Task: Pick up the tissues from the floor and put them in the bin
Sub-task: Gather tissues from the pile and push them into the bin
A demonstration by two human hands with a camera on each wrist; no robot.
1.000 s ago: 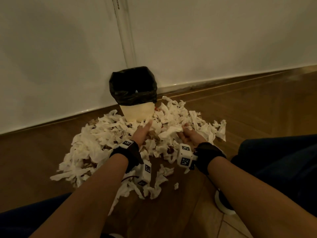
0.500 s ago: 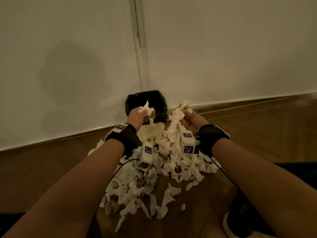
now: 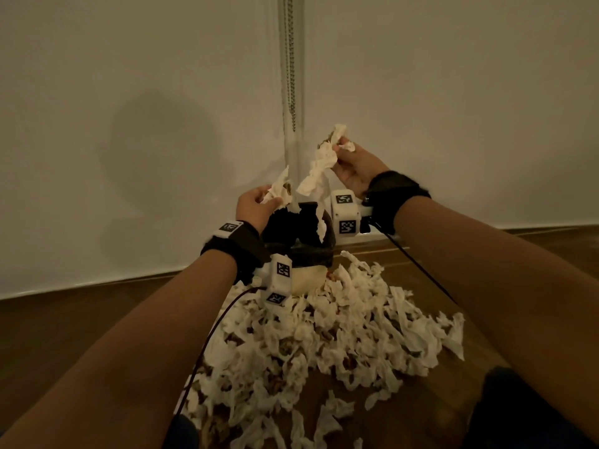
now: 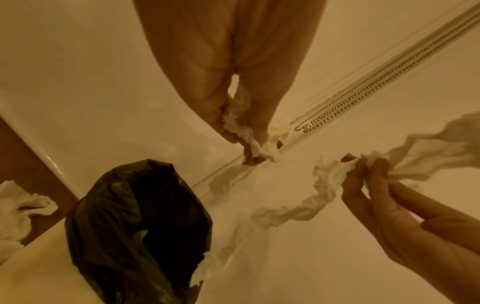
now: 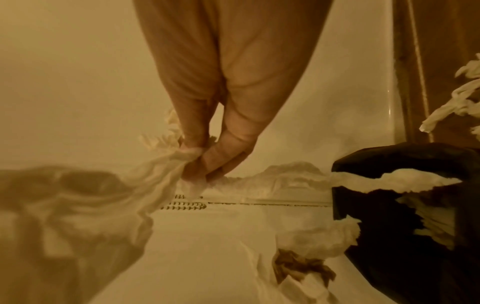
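Observation:
A small cream bin (image 3: 308,280) lined with a black bag (image 4: 145,222) stands against the white wall. My left hand (image 3: 259,202) hovers over its left rim and pinches a crumpled tissue (image 3: 280,191) between thumb and fingers (image 4: 231,125). My right hand (image 3: 351,163) is raised higher, above the bin's right side, and grips a long twisted tissue (image 3: 319,170) whose tail hangs down into the bag (image 5: 389,181). A big heap of white tissues (image 3: 324,345) covers the wooden floor in front of the bin.
The white wall (image 3: 129,124) rises right behind the bin, with a bead chain (image 3: 291,59) hanging down it. Wooden floor (image 3: 64,335) lies on both sides of the heap. My dark-clad leg (image 3: 525,413) is at the lower right.
Both hands have risen from the heap with tissues to above the bin. The right hand climbed higher, drawing out a long strand. The camera came closer to the bin.

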